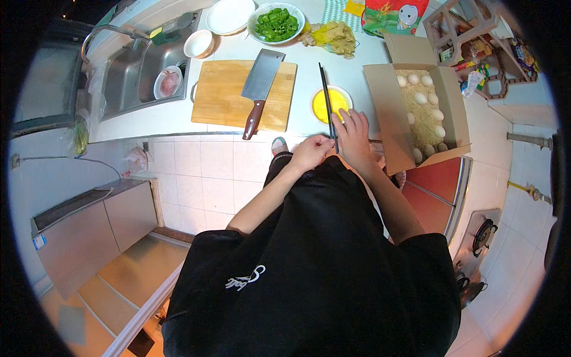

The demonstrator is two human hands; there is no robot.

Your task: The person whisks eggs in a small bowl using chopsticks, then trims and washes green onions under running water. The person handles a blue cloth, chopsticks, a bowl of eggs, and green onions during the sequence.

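A pair of dark chopsticks (pixel 327 91) lies across a white bowl (pixel 312 117) of yellow beaten egg (pixel 335 101), the near ends reaching past the counter edge. My left hand (pixel 314 153) has curled fingers, with the fingertips against the near part of the chopsticks; whether they grip is not clear. Over the bowl's near right rim, my right hand (pixel 354 135) is spread with extended fingers, its thumb side beside the chopsticks. Left of the bowl, a cleaver (pixel 264 76) with a brown wooden handle rests on a wooden cutting board (pixel 218 98).
An open cardboard box (pixel 388 116) of eggs in bran-like filler stands at the right. Behind are a plate of cut green peppers (pixel 277 24), ginger (pixel 332 36) and an empty-looking bowl (pixel 199 44). The sink (pixel 120 85) holds a bowl of raw meat (pixel 169 82).
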